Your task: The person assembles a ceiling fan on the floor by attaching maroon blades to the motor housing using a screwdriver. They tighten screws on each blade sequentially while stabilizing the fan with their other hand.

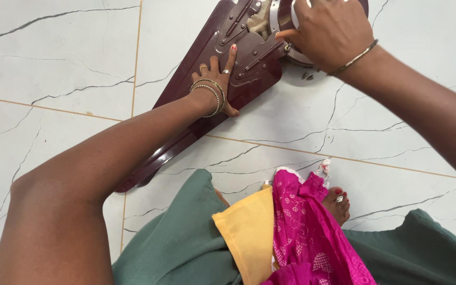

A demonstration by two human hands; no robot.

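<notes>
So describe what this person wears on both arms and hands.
Both arms are bare, with no sleeves in view. The left hand has two thin gold bangles at the wrist, rings on two fingers and red nail polish. The right hand has one thin gold bangle at the wrist; no ring shows on it.

Single view, head-mounted. Camera looks almost straight down from above the person's own body onto a white marble-patterned tiled floor (64,58). Near range: the upper arms fill the lower left and right edges, and green, yellow and pink clothing (270,237) occupies the bottom centre, directly beneath the lens. Forward direction is toward the top of the frame. The left hand (215,84) sits in the upper middle; the right hand (328,31) is cut by the top edge. A dark maroon board (196,121) runs diagonally and exits at the top. No second view, so no overlap.
</notes>
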